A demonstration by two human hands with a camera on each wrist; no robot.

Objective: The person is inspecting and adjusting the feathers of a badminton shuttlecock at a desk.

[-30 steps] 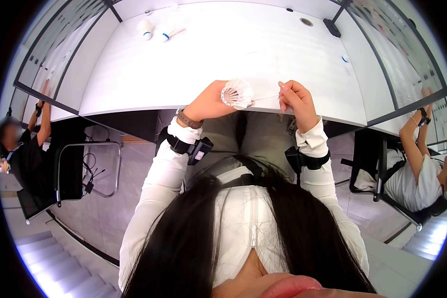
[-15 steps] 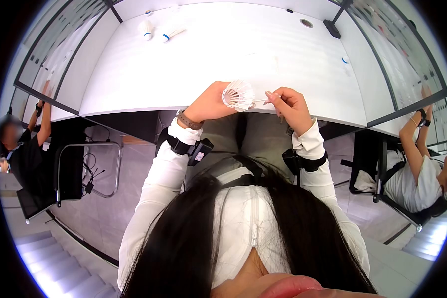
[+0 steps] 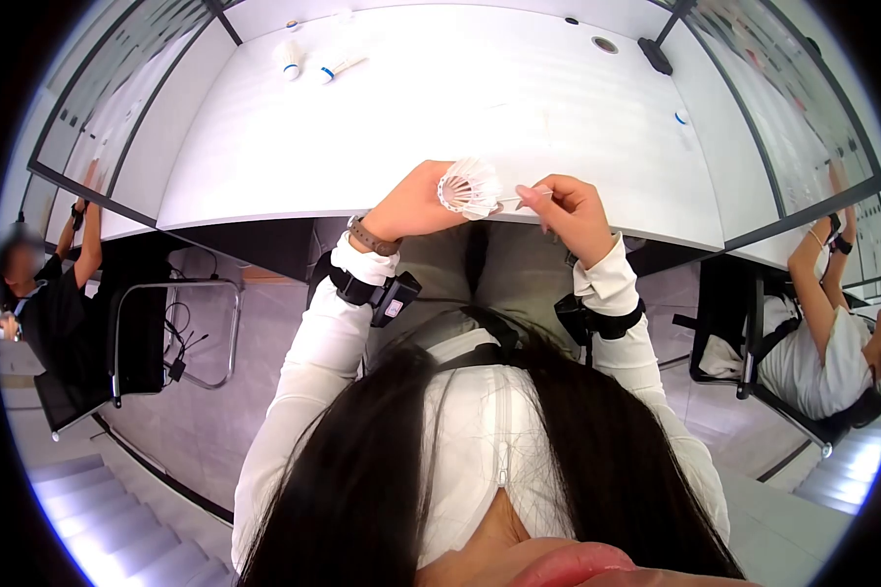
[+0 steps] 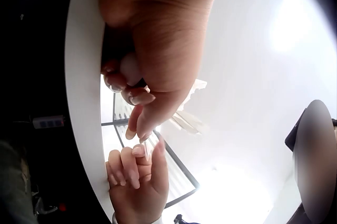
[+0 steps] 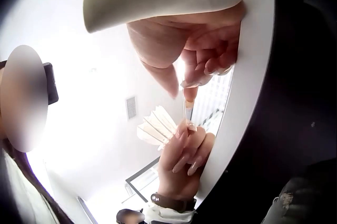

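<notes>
In the head view my left hand (image 3: 419, 201) grips a white feather shuttlecock (image 3: 470, 188) over the desk's front edge, its open skirt facing up. The left wrist view shows the feathers (image 4: 188, 121) fanned out behind the thumb, and a rounded whitish piece (image 4: 131, 68) inside the curled fingers. My right hand (image 3: 576, 210) is just to the right and pinches a thin white stick between thumb and forefinger. Seen from the right wrist, this stick (image 5: 185, 109) runs from the right fingertips to the left fingertips, which meet its other end. Its exact kind I cannot tell.
Two blue-banded shuttlecocks (image 3: 291, 64) (image 3: 341, 68) lie at the desk's back left. A small white-and-blue piece (image 3: 681, 116) is at the right, below a black device (image 3: 655, 56) and a cable hole (image 3: 605, 45). Framed partitions flank the desk (image 3: 411, 108); a person sits beyond each.
My right hand has moved left and slightly down, closing in on the left hand, so the visible length of stick between them is shorter. The left hand and shuttlecock have hardly moved.
</notes>
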